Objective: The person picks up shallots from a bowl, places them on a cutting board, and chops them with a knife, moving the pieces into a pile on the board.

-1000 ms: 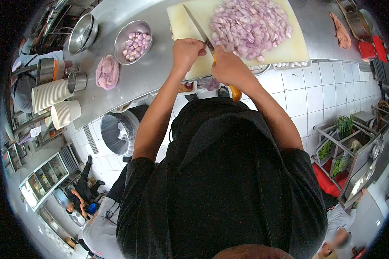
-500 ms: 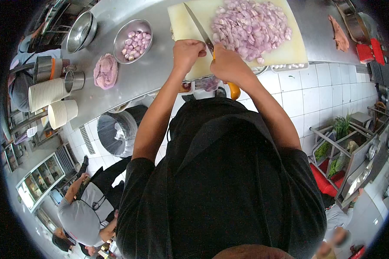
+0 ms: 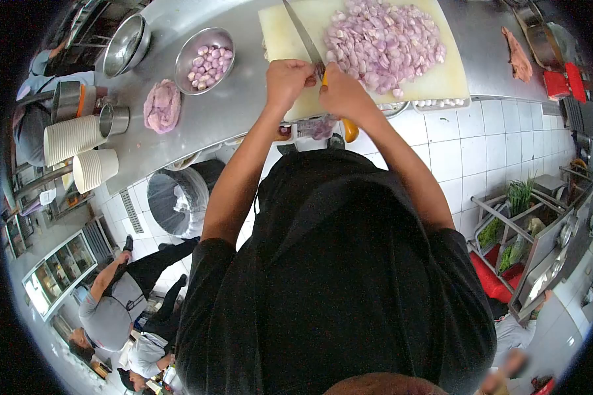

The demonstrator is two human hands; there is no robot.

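My right hand [image 3: 346, 97] is wrapped round the yellow handle of a kitchen knife [image 3: 301, 31], whose blade points away across the white cutting board [image 3: 280, 41]. Close by on the left, my left hand [image 3: 286, 84] is closed, its fingertips curled beside the base of the blade; anything inside it is hidden. A wide heap of sliced shallots [image 3: 385, 49] covers the board's right part. Left of the board, a steel bowl [image 3: 185, 58] contains whole peeled shallots [image 3: 209, 66].
A crumpled pink net-like bundle [image 3: 162, 107] lies on the steel counter [image 3: 207, 122]. Stacked paper cups [image 3: 74, 141] and nested steel bowls [image 3: 123, 46] stand further left. A lined bin [image 3: 171, 204] is below. Co-workers [image 3: 112, 316] are at lower left. Vegetables sit on a rack [image 3: 507, 224].
Both hands and the knife stay nearly in place, with a slight shift of the whole view. At lower left the co-workers have changed position, and a second one shows more fully.
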